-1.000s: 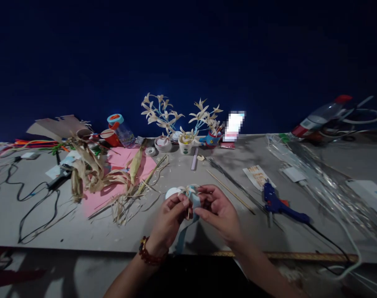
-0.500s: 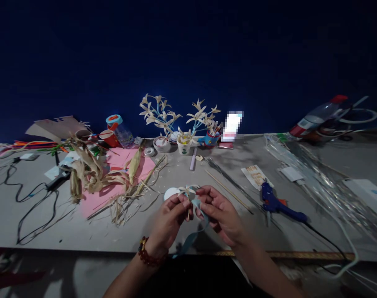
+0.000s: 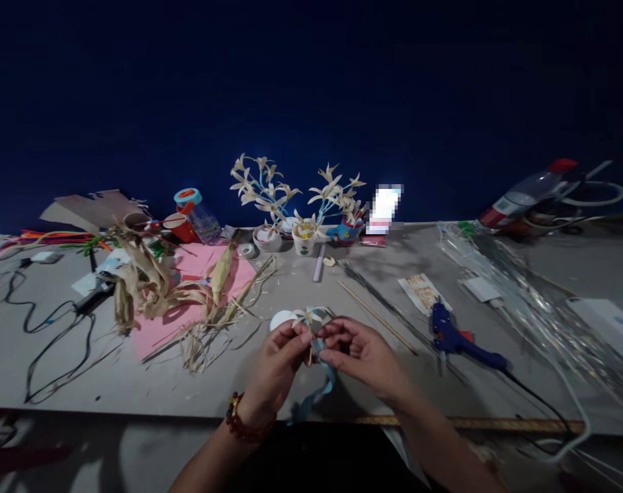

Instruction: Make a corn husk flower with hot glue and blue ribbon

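Above the table's front edge, my left hand (image 3: 283,352) pinches the thin stem of a pale flower (image 3: 311,316), which looks made of dried corn husk. Close beside it on the right, my right hand (image 3: 360,352) has its fingers closed on a light blue ribbon (image 3: 319,392). The ribbon touches the stem just below the petals, and its loose end hangs down toward my lap. A white disc (image 3: 281,319) lies on the table behind my left hand, partly covered by it.
Finished husk flowers (image 3: 264,185) stand in small pots at the back. Dried husks (image 3: 152,287) lie on pink paper (image 3: 188,322) at left. To the right are a blue glue gun (image 3: 460,341), thin wires (image 3: 378,294), a wooden stick (image 3: 380,318) and clear plastic packaging (image 3: 527,301).
My right hand has shifted slightly left and down, nearer the stem, and its fingers have drawn together. The ribbon's loop has closed up, and its hanging tail has swung left.
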Motion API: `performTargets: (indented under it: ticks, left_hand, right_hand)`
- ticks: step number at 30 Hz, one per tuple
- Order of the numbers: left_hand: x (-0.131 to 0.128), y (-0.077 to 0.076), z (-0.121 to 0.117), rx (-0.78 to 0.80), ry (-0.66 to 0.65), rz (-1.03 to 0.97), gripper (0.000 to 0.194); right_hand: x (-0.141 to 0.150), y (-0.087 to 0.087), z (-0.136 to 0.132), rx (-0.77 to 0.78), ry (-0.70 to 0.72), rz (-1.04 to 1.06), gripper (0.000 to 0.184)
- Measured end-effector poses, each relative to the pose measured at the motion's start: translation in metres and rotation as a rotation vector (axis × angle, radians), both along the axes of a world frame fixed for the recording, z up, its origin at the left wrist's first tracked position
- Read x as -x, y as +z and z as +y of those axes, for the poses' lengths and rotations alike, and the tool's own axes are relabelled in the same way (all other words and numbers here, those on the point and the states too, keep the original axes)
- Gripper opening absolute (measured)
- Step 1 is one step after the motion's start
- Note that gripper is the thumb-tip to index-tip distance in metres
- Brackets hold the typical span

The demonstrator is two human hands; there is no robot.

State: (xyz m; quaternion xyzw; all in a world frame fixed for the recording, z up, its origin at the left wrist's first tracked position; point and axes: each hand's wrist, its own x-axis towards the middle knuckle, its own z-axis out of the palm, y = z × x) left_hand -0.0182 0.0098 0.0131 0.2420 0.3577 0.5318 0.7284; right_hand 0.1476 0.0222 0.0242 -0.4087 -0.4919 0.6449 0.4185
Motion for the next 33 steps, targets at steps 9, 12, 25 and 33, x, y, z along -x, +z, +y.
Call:
performTargets:
  ticks: [9,12,25,33]
  left_hand:
    - [-0.002,0.003,-0.003,0.01,-0.007,0.013,0.023]
    - [-0.003,0.004,-0.003,0.012,-0.007,0.01,0.025]
    - [-0.004,0.008,-0.004,0.037,-0.01,0.019,0.026]
    - [-0.005,0.008,-0.004,0.015,-0.016,0.021,0.025]
  right_hand:
    - [0.004,0.004,-0.001,-0.04,-0.014,0.112,0.023]
    - [0.007,0.005,-0.002,-0.12,-0.095,0.089,0.019]
    - [0.021,-0.011,-0.004,-0.257,-0.235,0.048,0.013]
    - [0.024,-0.008,-0.002,-0.287,-0.312,-0.012,0.014]
